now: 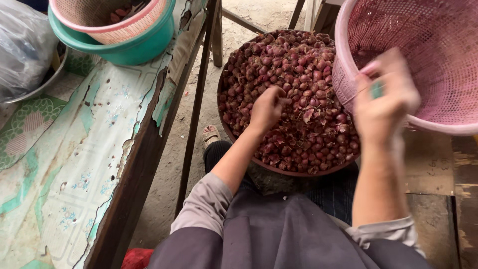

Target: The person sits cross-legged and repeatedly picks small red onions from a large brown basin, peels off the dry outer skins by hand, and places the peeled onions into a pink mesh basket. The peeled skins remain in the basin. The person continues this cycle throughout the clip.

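person seated, leaning over a wide round brown tray (259,162) heaped with small red shallots (298,74). left hand (266,107) is down on the pile near the tray's middle, fingers curled in toward the palm over the bulbs; whether it pinches one i cannot tell. right hand (383,97) is raised and motion-blurred at the rim of a big pink mesh basket (438,55) that sits just right of the tray and overlaps its edge; something small and greenish shows at its fingers, grip state cannot tell. loose dry skins lie among the shallots. on the left, a worn patterned surface (74,164) with peeling covering carries a smaller pink basket (124,30) nested in a teal basin (139,50), and a clear plastic bag (22,45) in a metal bowl. a sandalled foot (210,134) shows on the dirt floor below.
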Tool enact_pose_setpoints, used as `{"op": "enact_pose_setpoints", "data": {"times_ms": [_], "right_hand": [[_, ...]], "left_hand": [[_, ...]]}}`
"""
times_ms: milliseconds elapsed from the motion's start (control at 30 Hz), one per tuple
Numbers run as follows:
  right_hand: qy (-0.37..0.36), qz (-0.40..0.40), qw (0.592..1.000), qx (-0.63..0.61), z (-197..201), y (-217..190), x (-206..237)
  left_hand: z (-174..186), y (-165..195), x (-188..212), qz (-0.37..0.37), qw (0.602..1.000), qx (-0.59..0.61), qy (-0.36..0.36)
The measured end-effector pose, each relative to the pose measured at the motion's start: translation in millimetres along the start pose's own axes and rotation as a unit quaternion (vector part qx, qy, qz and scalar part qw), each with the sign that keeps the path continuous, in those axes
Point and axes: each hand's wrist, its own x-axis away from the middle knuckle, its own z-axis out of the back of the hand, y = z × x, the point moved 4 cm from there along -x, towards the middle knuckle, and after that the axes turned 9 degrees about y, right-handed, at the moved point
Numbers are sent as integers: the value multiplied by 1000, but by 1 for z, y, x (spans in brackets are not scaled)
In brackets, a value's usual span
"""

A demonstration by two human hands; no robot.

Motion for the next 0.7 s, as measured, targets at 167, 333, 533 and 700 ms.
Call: {"op": "enact_pose_setpoints", "data": {"times_ms": [167,333,533,700], "right_hand": [[-23,11,999,-24,3,-3,-4],[-165,-102,978,-75,-42,9,52],[-200,-166,943,-206,-93,30,99],[-203,-302,879,-309,-114,41,117]], "left_hand": [[-32,-5,17,-166,923,-320,-137],[-26,-9,19,-145,936,-296,-119],[-23,-23,13,201,969,121,-76],[-28,-24,25,235,895,367,-94]]}}
